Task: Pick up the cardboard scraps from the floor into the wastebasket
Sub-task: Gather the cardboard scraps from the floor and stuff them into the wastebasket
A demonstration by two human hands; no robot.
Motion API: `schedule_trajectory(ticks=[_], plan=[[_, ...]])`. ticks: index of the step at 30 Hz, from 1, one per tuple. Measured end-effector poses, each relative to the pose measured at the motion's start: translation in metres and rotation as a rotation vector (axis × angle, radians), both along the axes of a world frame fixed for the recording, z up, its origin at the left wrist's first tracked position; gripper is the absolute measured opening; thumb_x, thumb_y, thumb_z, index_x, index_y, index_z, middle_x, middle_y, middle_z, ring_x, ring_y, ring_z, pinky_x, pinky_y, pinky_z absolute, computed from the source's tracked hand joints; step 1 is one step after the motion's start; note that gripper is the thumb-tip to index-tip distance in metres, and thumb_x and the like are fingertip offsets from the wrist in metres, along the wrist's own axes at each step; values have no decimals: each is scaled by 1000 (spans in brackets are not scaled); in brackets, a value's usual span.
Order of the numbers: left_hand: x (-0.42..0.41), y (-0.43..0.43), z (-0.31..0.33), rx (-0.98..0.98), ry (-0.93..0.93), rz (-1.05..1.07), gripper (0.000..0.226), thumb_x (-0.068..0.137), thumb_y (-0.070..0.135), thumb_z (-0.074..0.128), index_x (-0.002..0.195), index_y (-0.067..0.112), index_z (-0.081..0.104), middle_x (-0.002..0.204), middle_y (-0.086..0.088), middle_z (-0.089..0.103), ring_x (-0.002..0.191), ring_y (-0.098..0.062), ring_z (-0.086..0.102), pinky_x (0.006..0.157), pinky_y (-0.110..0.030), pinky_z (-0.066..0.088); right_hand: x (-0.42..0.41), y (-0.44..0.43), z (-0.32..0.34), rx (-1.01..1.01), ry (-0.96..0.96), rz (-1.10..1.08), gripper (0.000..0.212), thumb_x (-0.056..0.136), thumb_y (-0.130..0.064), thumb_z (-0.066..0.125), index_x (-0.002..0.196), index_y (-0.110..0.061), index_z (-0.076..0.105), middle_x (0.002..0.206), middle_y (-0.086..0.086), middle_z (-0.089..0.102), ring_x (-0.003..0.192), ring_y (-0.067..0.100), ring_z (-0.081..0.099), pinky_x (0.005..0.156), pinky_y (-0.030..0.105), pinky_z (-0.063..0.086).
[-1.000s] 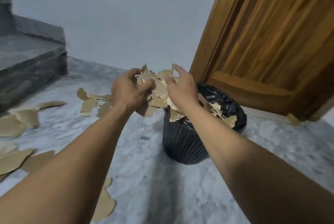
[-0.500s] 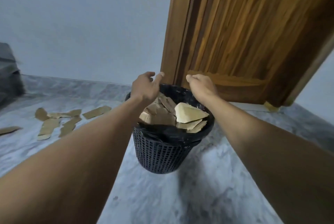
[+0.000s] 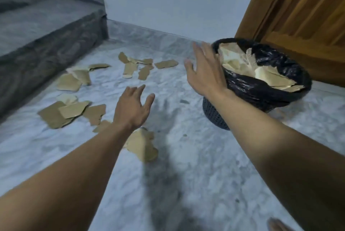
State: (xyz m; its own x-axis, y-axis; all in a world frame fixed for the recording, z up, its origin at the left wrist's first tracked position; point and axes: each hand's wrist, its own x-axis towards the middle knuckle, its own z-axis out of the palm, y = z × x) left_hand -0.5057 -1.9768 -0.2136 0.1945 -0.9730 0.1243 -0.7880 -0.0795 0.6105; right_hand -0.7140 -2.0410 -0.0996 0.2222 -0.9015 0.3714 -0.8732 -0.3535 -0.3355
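Your left hand [image 3: 130, 111]: open, fingers spread, palm down, holding nothing, hovering over the floor [image 3: 186, 165]. Your right hand [image 3: 205, 74]: open, fingers spread, empty, just beside the near-left rim of the wastebasket [image 3: 214, 115]. Wastebasket: one, dark mesh, black liner [image 3: 261, 89], standing to your right near the wooden door [image 3: 298, 16], holding a heap of pale scraps that reaches about to the rim. Cardboard scraps [image 3: 61, 113] on the floor: four loose groups, lying ahead and to the left of both hands. Nearest group [image 3: 141, 146]: directly under and behind your left wrist, partly hidden by the forearm. Second: a stack left of your left hand, three or four overlapping pieces. Third [image 3: 74, 79]: farther left, by the grey sofa [image 3: 46, 25]. Fourth [image 3: 140, 66]: a far cluster of five or so narrow pieces, their long axes running roughly away from you. Exact total cannot be told where pieces overlap. Judgement: your left hand is the nearer one to every group; the basket lies right of all of them.
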Motion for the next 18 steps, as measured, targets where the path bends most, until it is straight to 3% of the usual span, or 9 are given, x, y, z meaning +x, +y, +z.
schedule_trajectory(ticks=[5,9,13,15,18], plan=[[45,63,-69,307,-233,121,72,99,68,22,162,39,5,171,-10,-2,155,-38,-9,122,-61,-1,52,49,-103,391,124,138,72,103,-60,34,163,-32,4,171,6,-5,156,27,-3,124,56,3],[86,69,-85,283,-274,240,70,101,65,17,162,35,3,170,-15,-4,154,-39,-14,121,-63,-3,93,84,-177,640,210,188,94,88,-82,39,158,-46,-14,168,8,-22,154,35,-18,119,65,-5],[128,65,-99,296,-387,228,80,93,77,4,161,37,-5,169,-15,-11,154,-38,-17,120,-65,-6,139,97,-214,635,300,240,101,69,-101,27,147,-61,-24,164,9,-31,149,41,-30,109,74,-16],[144,65,-111,285,-425,242,84,88,78,-5,161,36,-7,169,-17,-11,154,-38,-16,119,-67,-6,157,86,-224,577,383,254,98,67,-103,18,148,-62,-19,165,9,-30,147,42,-33,106,75,-19],[163,43,-118,214,-394,336,82,91,78,2,160,35,-9,168,-20,-10,153,-40,-18,116,-71,-9,173,56,-230,503,377,224,86,77,-96,11,153,-58,-2,169,9,-16,151,42,-24,108,74,-19]])
